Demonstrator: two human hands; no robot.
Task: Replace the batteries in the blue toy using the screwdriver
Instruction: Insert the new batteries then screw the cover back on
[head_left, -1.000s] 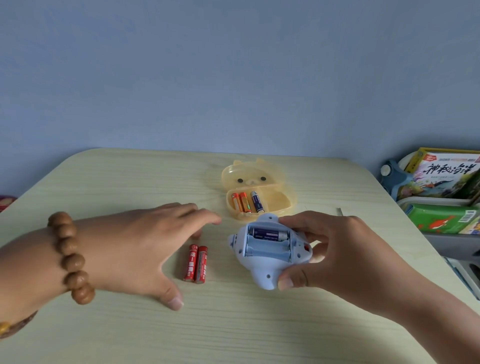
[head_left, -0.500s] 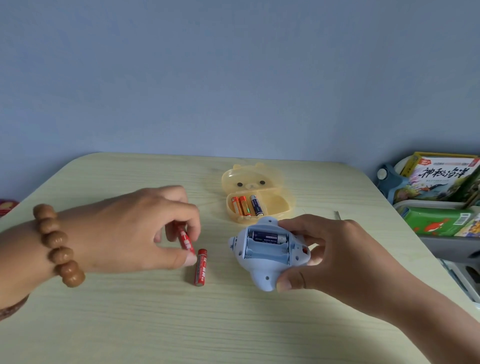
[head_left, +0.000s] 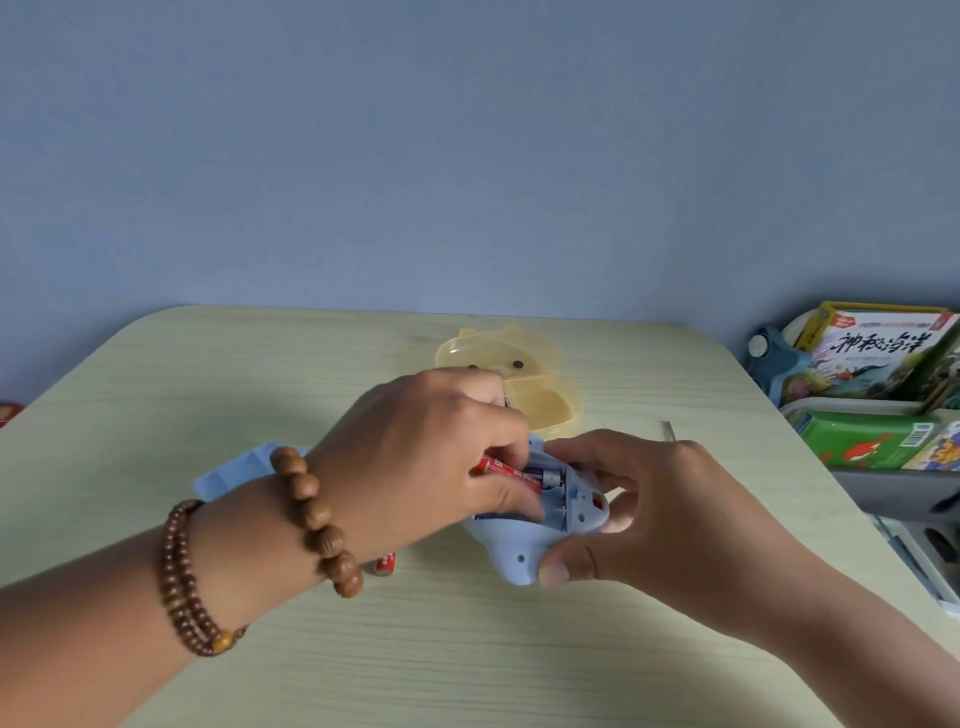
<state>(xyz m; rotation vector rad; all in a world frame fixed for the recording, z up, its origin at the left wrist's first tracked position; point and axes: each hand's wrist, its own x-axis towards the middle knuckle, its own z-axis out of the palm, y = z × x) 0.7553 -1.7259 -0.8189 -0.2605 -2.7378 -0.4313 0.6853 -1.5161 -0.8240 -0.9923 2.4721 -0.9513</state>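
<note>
While the left hand (head_left: 415, 447) pinched a red battery (head_left: 501, 470) between thumb and fingers and pressed it into the open compartment, the right hand (head_left: 654, 514) gripped the blue toy (head_left: 519, 545) from its right side, thumb low on the shell and fingers curled over the far edge. The toy lay with its underside up on the bench (head_left: 467, 649), just in front of the person, and a blue-labelled battery (head_left: 540, 475) already sat in the far slot, touching the red 1. On the left wrist were 2 wooden bead bracelets (head_left: 311, 519), 1 of large beads and 1 of small beads. A second red battery (head_left: 385, 564) lay on the bench, mostly hidden under that wrist. A pale blue piece (head_left: 234, 467) lay on the bench behind the forearm; what it was could not be told. Beyond the hands stood an open yellow bear-faced case (head_left: 524, 374), its contents hidden by the left hand. A thin metal tip (head_left: 670, 430) showed past the right hand. Books (head_left: 878, 353) stood in a rack off the bench's right edge.
</note>
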